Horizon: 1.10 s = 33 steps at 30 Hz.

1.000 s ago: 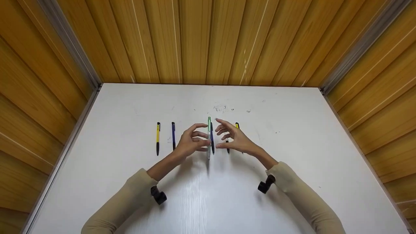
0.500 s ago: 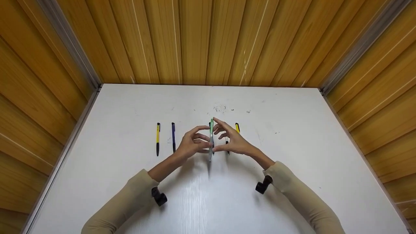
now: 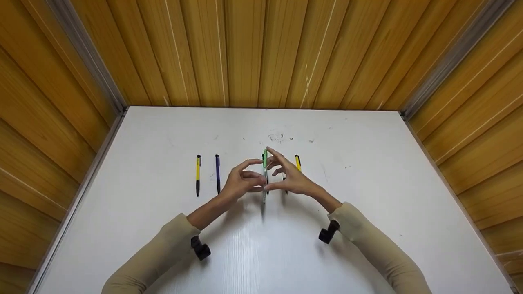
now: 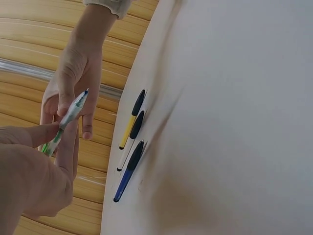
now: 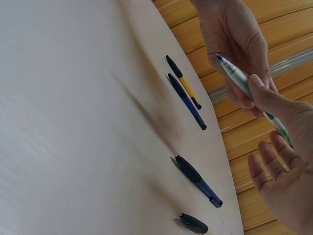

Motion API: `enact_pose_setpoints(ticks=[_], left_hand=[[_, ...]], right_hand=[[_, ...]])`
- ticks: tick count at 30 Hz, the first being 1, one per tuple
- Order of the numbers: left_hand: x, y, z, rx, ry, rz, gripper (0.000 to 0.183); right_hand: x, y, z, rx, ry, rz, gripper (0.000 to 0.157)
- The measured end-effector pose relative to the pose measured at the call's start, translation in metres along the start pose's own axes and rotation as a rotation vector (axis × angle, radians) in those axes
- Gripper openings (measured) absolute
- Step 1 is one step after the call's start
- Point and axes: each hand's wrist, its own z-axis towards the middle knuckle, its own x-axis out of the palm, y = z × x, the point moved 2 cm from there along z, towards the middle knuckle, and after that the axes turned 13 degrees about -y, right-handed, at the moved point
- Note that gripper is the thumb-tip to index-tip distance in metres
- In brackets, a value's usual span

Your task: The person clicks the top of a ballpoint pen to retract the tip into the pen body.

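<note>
Both hands hold one clear pen with green parts (image 3: 265,158) above the table, its bluish tip pointing toward the person. My left hand (image 3: 243,179) pinches its barrel between thumb and fingers. From the other side, my right hand (image 3: 296,177) has its thumb on the barrel and its index fingertip at the green far end; its other fingers are loosely bent. In the left wrist view the pen's tip half (image 4: 73,111) is exposed. Behind the hands lie a blue pen (image 4: 128,176) and a white pen with a black grip (image 4: 127,152), both partly hidden in the head view.
On the white table (image 3: 143,204), a yellow-and-black pen (image 3: 198,173) and a dark blue pen (image 3: 217,171) lie at left. Another yellow pen (image 3: 298,161) lies at right, partly covered by the right hand. Wood-panelled walls (image 3: 245,53) enclose the back and sides.
My right hand has moved left and its thumb and index finger have come onto the green pen. The pen and left hand have shifted slightly right.
</note>
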Motion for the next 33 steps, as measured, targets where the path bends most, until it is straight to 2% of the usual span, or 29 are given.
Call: enact_pose_setpoints(ticks=[5,11,14,23,29,33], left_hand=[[0.002,0.0,0.0,-0.01,-0.039,-0.009,0.057],[0.004,-0.002,-0.002,-0.02,-0.088,-0.008,0.057],[0.003,-0.002,-0.002,-0.015,-0.098,-0.007,0.056],[0.001,-0.002,-0.001,-0.011,-0.107,0.009,0.055],[0.002,-0.003,-0.001,-0.028,-0.083,-0.002,0.059],[0.002,-0.004,-0.001,-0.045,-0.095,-0.023,0.06]], right_hand=[[0.002,0.006,0.0,-0.009,-0.013,-0.019,0.111],[0.0,0.034,-0.001,-0.03,0.007,-0.013,0.102],[-0.001,0.038,-0.001,-0.038,0.022,-0.015,0.1],[0.001,0.005,0.005,-0.031,0.034,-0.046,0.111],[-0.001,0.001,0.005,-0.003,0.021,-0.03,0.109],[-0.001,-0.001,0.005,0.001,0.008,-0.036,0.106]])
